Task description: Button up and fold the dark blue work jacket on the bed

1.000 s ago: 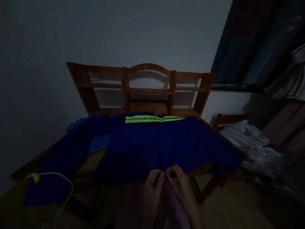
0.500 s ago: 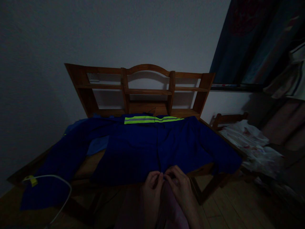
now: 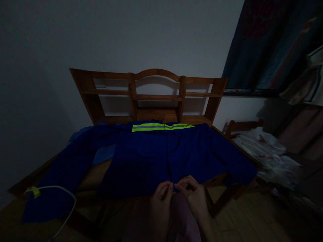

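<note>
A dark blue work jacket [image 3: 141,158] lies spread across a wooden desk [image 3: 88,178], its sleeves reaching out to both sides. A yellow-green reflective band [image 3: 148,127] with a grey stripe crosses its far part, and a front seam runs down the middle toward me. At the near hem, my left hand [image 3: 163,195] pinches the jacket's edge beside the seam. Just right of it, my right hand [image 3: 190,191] pinches the same hem, thumb against forefinger. The fingertips of both hands almost meet; the small bit of cloth or fastener between them is too dark to make out.
A wooden shelf rack [image 3: 156,97] stands at the desk's back against the wall. A white cable [image 3: 68,191] with a yellow tag loops at the left. White plastic bags [image 3: 262,144] are piled by a chair [image 3: 243,125] on the right. Clothes [image 3: 308,84] hang at far right.
My fingertips have drawn slightly apart at the hem, the right hand shifting a little to the right. The jacket lies as before.
</note>
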### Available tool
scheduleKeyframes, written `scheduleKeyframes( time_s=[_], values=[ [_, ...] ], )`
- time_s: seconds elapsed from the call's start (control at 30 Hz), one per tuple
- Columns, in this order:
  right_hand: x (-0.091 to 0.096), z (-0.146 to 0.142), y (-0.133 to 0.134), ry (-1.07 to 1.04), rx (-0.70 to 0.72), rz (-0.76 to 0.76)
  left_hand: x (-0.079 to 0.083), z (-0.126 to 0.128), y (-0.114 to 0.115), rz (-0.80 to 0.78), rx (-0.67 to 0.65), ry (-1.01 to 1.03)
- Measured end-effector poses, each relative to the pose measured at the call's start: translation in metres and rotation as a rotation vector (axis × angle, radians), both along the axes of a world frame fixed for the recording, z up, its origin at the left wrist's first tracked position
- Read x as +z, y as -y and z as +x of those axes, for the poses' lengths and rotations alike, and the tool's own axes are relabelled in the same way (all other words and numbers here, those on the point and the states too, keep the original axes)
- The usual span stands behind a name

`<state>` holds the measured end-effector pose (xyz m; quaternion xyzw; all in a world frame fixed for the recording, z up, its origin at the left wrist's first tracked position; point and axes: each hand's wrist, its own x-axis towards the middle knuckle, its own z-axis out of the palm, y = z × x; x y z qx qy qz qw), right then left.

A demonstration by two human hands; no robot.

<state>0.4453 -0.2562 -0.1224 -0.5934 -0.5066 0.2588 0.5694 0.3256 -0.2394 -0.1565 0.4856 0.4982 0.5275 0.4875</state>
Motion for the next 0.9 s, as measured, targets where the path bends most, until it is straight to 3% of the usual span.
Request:
scheduleKeyframes(
  time_s=[0.23,0.63,0.73,0.83,0.9],
  values=[
    [-0.013,0.004,-0.004,-0.105,0.014,-0.075,0.005,0.009,0.004,0.032,-0.098,0.045],
    [0.005,-0.006,0.006,0.008,-0.001,-0.073,0.005,0.002,0.006,0.063,-0.075,-0.185],
    [0.008,0.028,0.006,0.049,-0.162,-0.02,0.014,-0.028,-0.003,0.118,0.11,-0.333],
    [0.009,0.09,0.0,0.191,-0.572,0.067,0.033,-0.09,-0.017,0.266,0.477,-0.531],
    [0.01,0.131,-0.007,0.34,-0.741,0.054,0.044,-0.136,-0.025,0.273,0.68,-0.668]
  ],
)
